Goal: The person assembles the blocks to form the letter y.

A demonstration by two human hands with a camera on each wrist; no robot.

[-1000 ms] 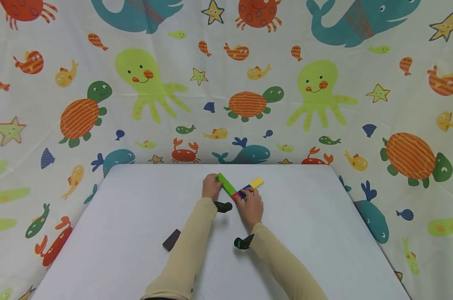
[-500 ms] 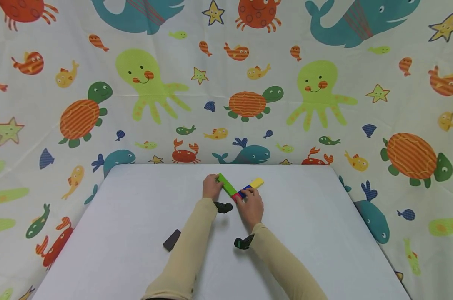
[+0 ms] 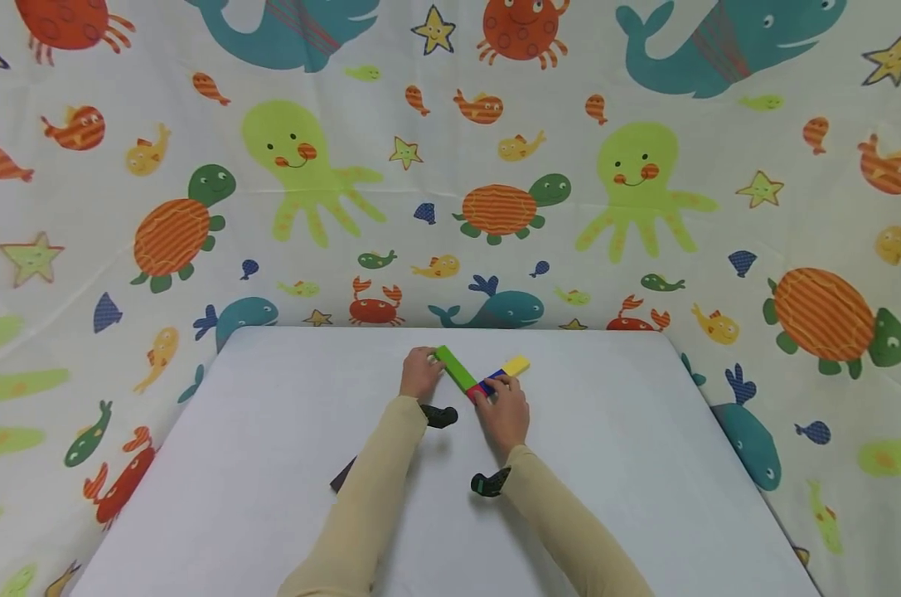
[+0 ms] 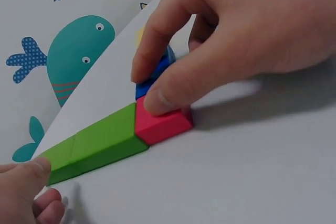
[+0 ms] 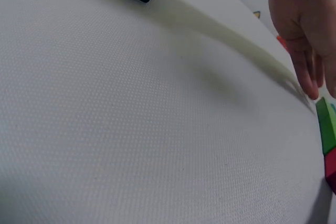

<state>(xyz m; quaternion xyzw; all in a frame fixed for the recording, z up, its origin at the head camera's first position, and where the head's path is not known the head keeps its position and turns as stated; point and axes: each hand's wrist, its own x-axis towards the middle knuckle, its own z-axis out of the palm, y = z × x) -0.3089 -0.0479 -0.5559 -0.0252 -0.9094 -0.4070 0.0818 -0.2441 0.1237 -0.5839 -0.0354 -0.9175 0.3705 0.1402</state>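
Note:
Coloured toy blocks lie in a V on the white table. One arm has a long green block [image 4: 107,135] with a shorter green block [image 4: 60,153] at its far end. A red block [image 4: 164,124] forms the corner. From it runs the other arm, a blue block [image 3: 493,380] and then a yellow block [image 3: 516,365]. My left hand [image 3: 420,372] holds the far end of the green row between thumb and fingers. My right hand [image 3: 506,413] pinches the corner, its thumb on the red block and its index finger beside the blue one, which it partly hides.
A dark block [image 3: 341,475] lies nearer on the table [image 3: 607,464], partly hidden by my left sleeve [image 3: 368,497]. A cloth [image 3: 390,199] printed with sea animals hangs behind the table and along its sides.
Both hands stay at the same blocks and the V keeps its shape. The head view has shifted slightly, and my left sleeve now covers more of the dark block.

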